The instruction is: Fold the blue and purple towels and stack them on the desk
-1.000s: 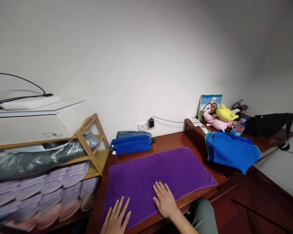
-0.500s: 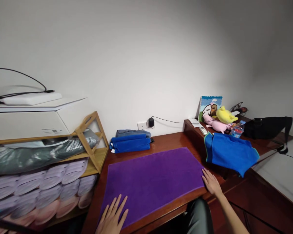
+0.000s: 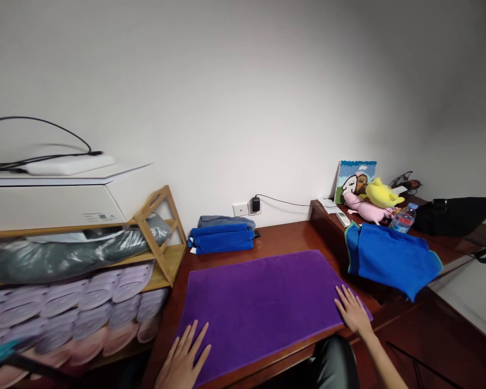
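A purple towel (image 3: 263,308) lies spread out on the reddish-brown wooden desk (image 3: 283,237). On its near left corner my left hand (image 3: 183,356) rests palm down, fingers spread. My right hand (image 3: 354,312) lies flat on the towel near its right edge, fingers stretched out and a little apart. Neither hand grips anything. Behind the towel, folded blue cloths (image 3: 222,237) sit against the wall with a grey-blue one. To the right, a crumpled blue towel with a green edge (image 3: 389,256) hangs over the side of the raised desk part.
On the raised part stand a pink plush toy (image 3: 366,209), a yellow plush toy (image 3: 383,193), a bottle (image 3: 405,217), a picture (image 3: 354,181) and a black bag (image 3: 441,216). A black plug (image 3: 256,203) sits in the wall. Left is a wooden rack (image 3: 172,265) with several slippers (image 3: 93,297).
The view has shifted slightly, so things appear farther right. My right hand has moved inward on the towel, whose right corner now shows beyond it. My left hand stays near the left corner.
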A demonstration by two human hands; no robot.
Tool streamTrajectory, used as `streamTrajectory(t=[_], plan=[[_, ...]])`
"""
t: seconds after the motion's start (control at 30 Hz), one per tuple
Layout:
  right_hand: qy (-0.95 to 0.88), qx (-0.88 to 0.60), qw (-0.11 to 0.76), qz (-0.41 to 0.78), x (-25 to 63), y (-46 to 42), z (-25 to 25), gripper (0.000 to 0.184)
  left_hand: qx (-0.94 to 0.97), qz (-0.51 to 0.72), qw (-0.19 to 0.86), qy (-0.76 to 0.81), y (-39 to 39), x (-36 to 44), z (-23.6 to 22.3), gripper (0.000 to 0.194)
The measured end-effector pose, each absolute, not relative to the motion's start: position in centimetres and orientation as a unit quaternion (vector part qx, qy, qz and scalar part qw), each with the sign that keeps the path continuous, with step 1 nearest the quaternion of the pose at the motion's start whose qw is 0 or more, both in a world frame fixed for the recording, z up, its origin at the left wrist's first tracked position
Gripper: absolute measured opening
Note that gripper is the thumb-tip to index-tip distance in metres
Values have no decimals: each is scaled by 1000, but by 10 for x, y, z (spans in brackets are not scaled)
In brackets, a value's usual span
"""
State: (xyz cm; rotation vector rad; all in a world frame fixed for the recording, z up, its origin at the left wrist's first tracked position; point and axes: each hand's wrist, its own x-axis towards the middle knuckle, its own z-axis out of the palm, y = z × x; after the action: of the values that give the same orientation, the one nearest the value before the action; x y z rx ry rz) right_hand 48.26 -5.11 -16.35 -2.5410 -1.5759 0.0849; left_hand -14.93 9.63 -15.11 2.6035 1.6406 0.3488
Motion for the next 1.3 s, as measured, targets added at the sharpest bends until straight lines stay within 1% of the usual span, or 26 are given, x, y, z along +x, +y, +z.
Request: streamTrajectory(t=[0.07,0.13,0.23,0.3,0.37,0.47,0.57,0.67,0.8,0.93,1.03,1.13,1.2,1.3], plan=[[-499,-863,78,20,492,-52,-161,71,840,118,16,530,95,-149,-151,65],[-496,-862,101,-4,484,-43,-154,69,831,134,0,541,95,-144,-148,65],[-562,-813,146,-28,438,-14,-135,67,823,160,-19,545,103,-127,-135,61],[-613,-776,152,-2,394,12,-123,65,832,168,-22,528,115,-115,-125,59],[-641,-754,137,40,355,35,-114,63,837,164,-17,522,128,-110,-119,59],[-663,-735,111,87,327,58,-110,61,820,134,-6,557,142,-116,-125,65],[-665,-734,102,98,343,62,-113,61,804,112,-6,584,140,-135,-144,71],[-643,-754,96,93,378,56,-118,61,798,120,-10,590,135,-151,-160,69],[-626,-767,126,64,403,59,-112,62,790,171,-30,587,151,-153,-153,63],[-659,-732,162,54,368,98,-92,61,802,205,-44,560,199,-128,-124,60],[-696,-698,149,84,319,142,-84,60,816,181,-20,548,236,-107,-114,61],[-714,-680,121,114,289,178,-89,60,821,139,3,553,256,-98,-120,63],[-710,-686,101,118,292,192,-98,61,822,128,3,554,259,-99,-129,64],[-680,-723,77,100,332,196,-111,62,819,124,-10,560,259,-105,-137,65]])
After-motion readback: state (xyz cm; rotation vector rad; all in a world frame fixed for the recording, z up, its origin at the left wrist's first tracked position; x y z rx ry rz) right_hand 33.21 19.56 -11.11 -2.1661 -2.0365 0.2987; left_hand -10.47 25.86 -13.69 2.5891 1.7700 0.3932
